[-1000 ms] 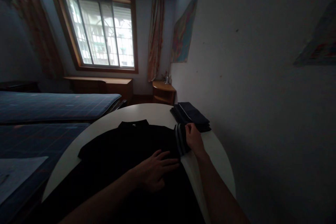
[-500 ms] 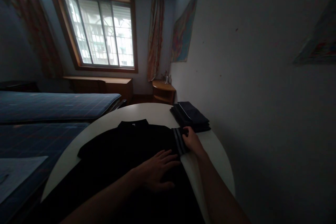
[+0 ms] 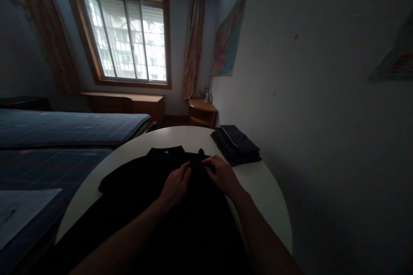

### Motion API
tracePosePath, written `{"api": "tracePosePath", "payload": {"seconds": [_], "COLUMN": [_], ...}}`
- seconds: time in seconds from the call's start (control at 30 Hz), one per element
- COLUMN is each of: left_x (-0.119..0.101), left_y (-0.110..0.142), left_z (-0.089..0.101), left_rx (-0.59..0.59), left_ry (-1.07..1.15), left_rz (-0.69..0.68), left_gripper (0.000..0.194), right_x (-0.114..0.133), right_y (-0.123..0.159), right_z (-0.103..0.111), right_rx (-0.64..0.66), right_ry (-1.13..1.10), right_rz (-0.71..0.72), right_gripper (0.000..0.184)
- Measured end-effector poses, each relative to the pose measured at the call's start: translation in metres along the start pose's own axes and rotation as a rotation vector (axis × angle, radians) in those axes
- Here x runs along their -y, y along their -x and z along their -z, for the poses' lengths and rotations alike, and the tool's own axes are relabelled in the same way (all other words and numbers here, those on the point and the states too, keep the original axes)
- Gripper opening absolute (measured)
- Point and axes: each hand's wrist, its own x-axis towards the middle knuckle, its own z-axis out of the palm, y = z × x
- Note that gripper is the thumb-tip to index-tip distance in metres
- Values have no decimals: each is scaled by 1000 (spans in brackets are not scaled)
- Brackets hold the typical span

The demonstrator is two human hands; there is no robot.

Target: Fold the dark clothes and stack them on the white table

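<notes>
A black collared shirt (image 3: pixel 129 184) lies spread on the round white table (image 3: pixel 267 206), its collar pointing away from me. My right hand (image 3: pixel 222 176) pinches the cloth near the shirt's right shoulder, where the sleeve is turned inward and a small dark bunch of fabric sticks up. Just to its left, my left hand (image 3: pixel 176 185) has its fingers and thumb closed on the dark cloth over the chest. In the dim light the folds between both hands are hard to make out.
A stack of folded dark clothes (image 3: pixel 237 144) sits at the table's far right, close to the wall. Left of the table are beds with blue checked mattresses (image 3: pixel 71 129) and a white sheet (image 3: pixel 29 210). A corner shelf (image 3: pixel 202 105) stands beyond the table.
My right hand has moved left, and the striped sleeve end has gone from the right side, turned inward. My left hand, flat and spread before, has shifted left and forward and closed on cloth.
</notes>
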Motion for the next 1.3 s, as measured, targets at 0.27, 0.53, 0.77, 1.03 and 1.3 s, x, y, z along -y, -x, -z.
{"api": "tracePosePath", "payload": {"seconds": [0.27,0.53,0.77,1.03,1.3], "left_x": [11,8,9,12,7], "left_y": [-6,-4,0,6,6], "left_z": [0,1,-2,-9,-7], "left_rx": [-30,-55,-67,232,333], "left_ry": [-171,-271,-325,-358,-431], "left_rz": [5,-8,-80,-180,-180], "left_gripper": [35,17,21,49,59], "right_x": [4,-37,-42,-43,-37], "right_y": [5,1,4,6,9], "right_z": [-6,-10,-25,-35,-42], "right_rx": [278,124,248,292,277], "right_ry": [-148,95,239,431,472], "right_rz": [-51,-219,-155,-259,-285], "right_gripper": [26,25,39,46,50]}}
